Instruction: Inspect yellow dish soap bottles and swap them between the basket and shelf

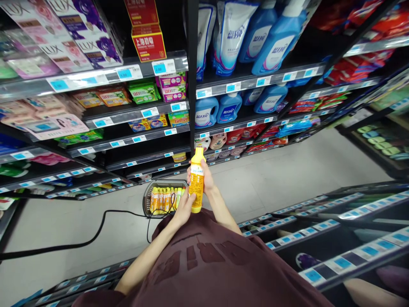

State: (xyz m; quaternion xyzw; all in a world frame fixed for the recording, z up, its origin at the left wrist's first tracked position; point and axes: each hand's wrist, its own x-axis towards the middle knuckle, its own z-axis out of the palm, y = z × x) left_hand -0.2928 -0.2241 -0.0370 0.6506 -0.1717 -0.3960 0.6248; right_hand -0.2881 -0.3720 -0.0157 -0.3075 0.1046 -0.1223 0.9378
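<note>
Upright in front of my body is a yellow plastic bottle (197, 181) with a tapered yellow cap and a label of dense print. Low on its left side, my left hand (184, 205) is closed around it, the thumb lying across the front. My right hand (207, 175) grips the upper right side near the neck. Some fingers of both hands are hidden behind the bottle. Beside my left hand, on the floor, a grey basket (146, 200) holds several similar yellow and orange bottles (162, 198), with a dark cord looping over them.
Shelves with boxed soap (68, 49) stand at the left, and blue detergent bottles (277, 47) fill shelves ahead. A black cable (86, 243) crosses the grey floor (271, 170). More shelving (319, 230) runs close behind me on the right.
</note>
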